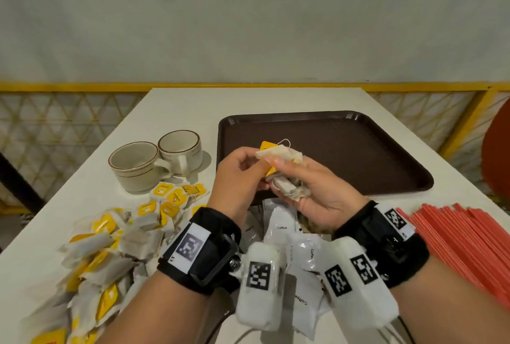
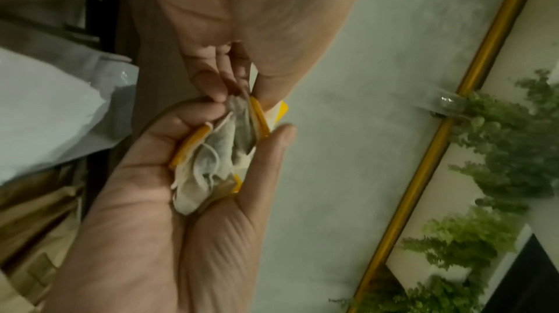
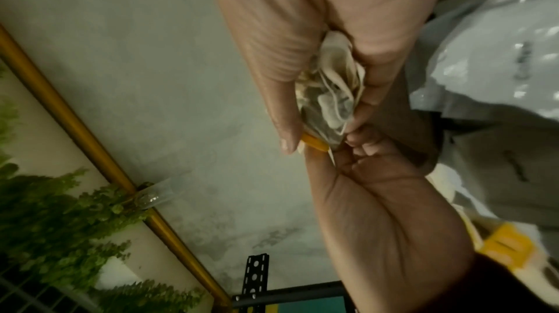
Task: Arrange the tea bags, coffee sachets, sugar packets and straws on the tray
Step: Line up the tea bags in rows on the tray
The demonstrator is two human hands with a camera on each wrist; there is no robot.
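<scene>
Centre of frame: right hand (image 1: 311, 191) cups a bundle of tea bags (image 1: 289, 178) in a closed grip; left hand (image 1: 240, 175) pinches one bag. Both hover over the near edge of the tray (image 1: 358, 155); straws (image 1: 455, 238) lower right.

1. The tray (image 1: 345, 150) was dark brown.
2. The tea bags (image 1: 105, 249) were off-white with yellow tags.
3. The coffee sachets (image 1: 281, 226) were white with black lettering.
4. The straws (image 1: 455, 241) were red.
5. The two cups (image 1: 138, 165) were cream with thin brown stripes.
6. The table (image 1: 179, 106) was white.
7. The wrist straps (image 1: 209, 233) were black and carried black-and-white square-patterned markers.
8. The railing (image 1: 82, 86) was yellow.
</scene>
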